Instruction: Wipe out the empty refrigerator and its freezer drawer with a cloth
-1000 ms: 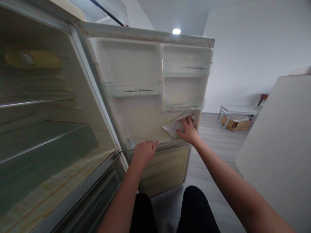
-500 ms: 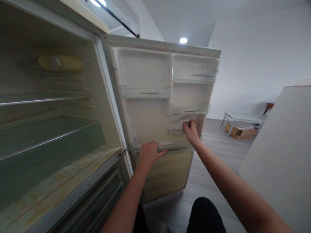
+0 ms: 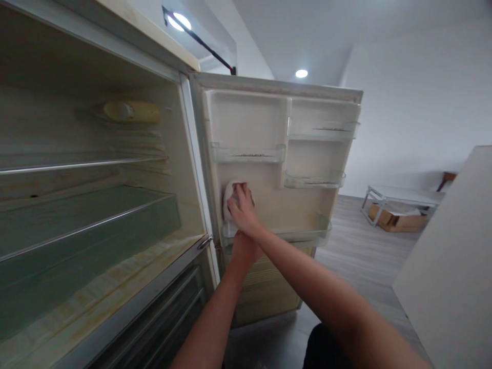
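Note:
My right hand (image 3: pixel 241 206) presses a white cloth (image 3: pixel 228 200) flat against the inner panel of the open fridge door (image 3: pixel 265 197), at its lower left near the hinge side. The fingers lie bent over the cloth, which is partly hidden beneath them. Below it, my left hand (image 3: pixel 245 251) is at the rim of the clear bottom door shelf (image 3: pixel 303 236); my right wrist crosses in front and hides its fingers. Two higher shelves on the right and one on the left (image 3: pixel 248 154) hold nothing visible.
On the left the fridge interior has a glass shelf (image 3: pixel 77 166), a greenish clear drawer (image 3: pixel 96 225) and a yellowish lamp cover (image 3: pixel 132 111). Brown stains mark its lower ledge. Beyond the door stand a low white table (image 3: pixel 403 195) with a cardboard box (image 3: pixel 400 220), and a white panel (image 3: pixel 453 246).
My right hand has carried the cloth from the door's right side to its left, crossing over my left wrist. The left hand stays by the bottom shelf. The view has shifted slightly.

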The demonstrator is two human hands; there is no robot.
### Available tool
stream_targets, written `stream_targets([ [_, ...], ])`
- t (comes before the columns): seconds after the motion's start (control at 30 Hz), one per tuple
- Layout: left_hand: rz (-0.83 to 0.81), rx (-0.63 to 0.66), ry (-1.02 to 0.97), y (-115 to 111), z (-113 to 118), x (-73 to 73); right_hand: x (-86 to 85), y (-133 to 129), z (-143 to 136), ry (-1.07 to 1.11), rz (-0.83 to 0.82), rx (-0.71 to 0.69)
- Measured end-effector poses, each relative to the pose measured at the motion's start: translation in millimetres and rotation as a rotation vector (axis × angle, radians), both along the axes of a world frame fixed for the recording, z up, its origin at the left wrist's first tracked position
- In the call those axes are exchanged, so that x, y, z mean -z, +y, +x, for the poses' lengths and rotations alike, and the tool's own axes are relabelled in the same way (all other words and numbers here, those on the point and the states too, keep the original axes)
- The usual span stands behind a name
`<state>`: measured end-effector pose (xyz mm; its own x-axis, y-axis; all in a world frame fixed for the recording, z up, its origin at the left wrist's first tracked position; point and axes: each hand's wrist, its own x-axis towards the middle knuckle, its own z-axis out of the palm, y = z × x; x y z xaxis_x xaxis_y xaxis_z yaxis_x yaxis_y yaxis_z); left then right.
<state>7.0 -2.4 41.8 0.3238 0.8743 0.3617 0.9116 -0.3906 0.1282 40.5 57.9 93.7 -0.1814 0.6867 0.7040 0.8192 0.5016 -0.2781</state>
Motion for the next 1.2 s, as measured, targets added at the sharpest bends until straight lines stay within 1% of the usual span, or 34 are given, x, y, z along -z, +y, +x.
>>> stream_targets([
  [0.07, 0.018, 0.005, 0.009, -2, -1, 0.6, -18.5, -3, 7, -0.204, 0.156, -0.094],
  [0.13, 0.037, 0.017, 0.036, -3, -2, 1.1, -34.0, 1, 25, -0.383, 0.250, -0.122],
  [0.2, 0.061, 0.027, 0.069, -4, -3, 1.6, -44.1, 7, 47, -0.460, 0.286, -0.077],
  [0.27, 0.086, 0.030, 0.091, -4, -4, 1.9, -47.9, 11, 67, -0.467, 0.302, -0.007],
  [0.37, 0.088, 0.031, 0.096, -4, -4, 1.5, -42.4, 11, 84, -0.444, 0.315, 0.085],
  [0.47, 0.078, 0.025, 0.094, -5, -3, 0.2, -26.5, 5, 90, -0.458, 0.296, 0.117],
  [0.6, 0.099, 0.036, 0.085, -5, -4, 0.9, -3.4, 3, 101, -0.604, 0.273, 0.046],
  [0.73, 0.163, 0.049, 0.078, -5, -5, 4.6, 10.1, 9, 113, -0.703, 0.302, -0.039],
  [0.83, 0.205, 0.061, 0.060, -6, -7, 6.9, 14.2, 18, 103, -0.758, 0.329, -0.129],
  [0.97, 0.212, 0.079, 0.049, -8, -14, 8.5, 13.7, 29, 69, -0.936, 0.290, -0.356],
  [1.03, 0.213, 0.095, 0.052, -9, -19, 9.2, 11.7, 30, 57, -1.016, 0.259, -0.413],
  [1.1, 0.220, 0.107, 0.057, -11, -23, 9.8, 9.9, 29, 56, -1.049, 0.255, -0.419],
  [1.13, 0.224, 0.108, 0.061, -12, -25, 10.1, 9.2, 28, 60, -1.061, 0.258, -0.419],
  [1.2, 0.229, 0.105, 0.075, -13, -28, 10.7, 8.3, 23, 78, -1.100, 0.251, -0.424],
])
